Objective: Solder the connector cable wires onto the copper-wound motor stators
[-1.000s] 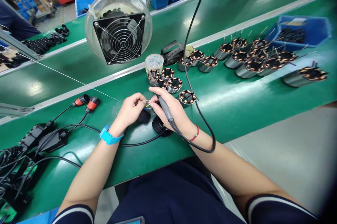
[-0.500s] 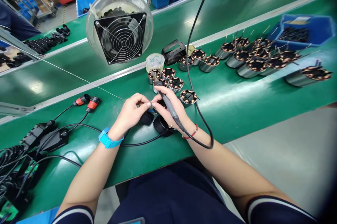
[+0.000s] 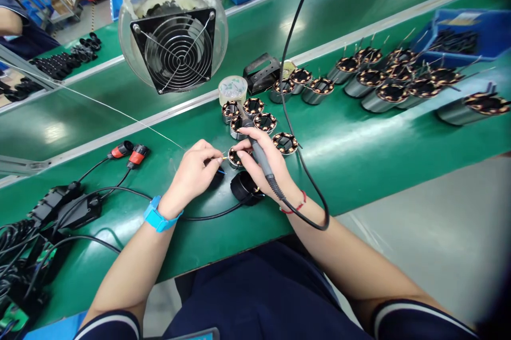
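Pinching a thin yellow wire (image 3: 225,158) at its fingertips, the left hand (image 3: 195,168) is just beside a copper coil ring (image 3: 232,158) on the green table (image 3: 191,247). The right hand (image 3: 275,162) holds a gray soldering iron (image 3: 260,156), with the iron's tip pointing away from the person. This looks like the step of setting the wire straight. The next move calls for still fingers and keeping skin off that tip.

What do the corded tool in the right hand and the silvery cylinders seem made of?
Corded tool: probably matte plastic or rubber at the grip, given its dull grey surface. Silvery cylinders: likely smooth metal, by their sheen; copper-coloured windings on top suggest wire.
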The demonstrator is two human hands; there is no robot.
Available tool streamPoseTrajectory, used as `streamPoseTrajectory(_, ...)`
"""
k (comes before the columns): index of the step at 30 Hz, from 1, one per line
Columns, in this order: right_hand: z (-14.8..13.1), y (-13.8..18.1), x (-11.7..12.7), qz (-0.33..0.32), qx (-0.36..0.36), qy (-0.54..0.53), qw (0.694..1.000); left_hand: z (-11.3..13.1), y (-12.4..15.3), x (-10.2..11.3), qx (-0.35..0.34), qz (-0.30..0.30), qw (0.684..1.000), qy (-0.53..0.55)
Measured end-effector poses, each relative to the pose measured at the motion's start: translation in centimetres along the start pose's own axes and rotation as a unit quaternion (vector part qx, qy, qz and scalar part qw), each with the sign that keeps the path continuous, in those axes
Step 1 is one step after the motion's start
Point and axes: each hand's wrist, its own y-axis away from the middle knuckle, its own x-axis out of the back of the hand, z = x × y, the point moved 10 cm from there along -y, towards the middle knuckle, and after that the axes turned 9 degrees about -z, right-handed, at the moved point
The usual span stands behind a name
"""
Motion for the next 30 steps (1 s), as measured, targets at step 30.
streamPoseTrajectory(30,-3.9,6.1,3.1,0.115,0.163,0.091,0.976,0.5,0.0,-0.1,-0.027,0.047,0.997,-0.062)
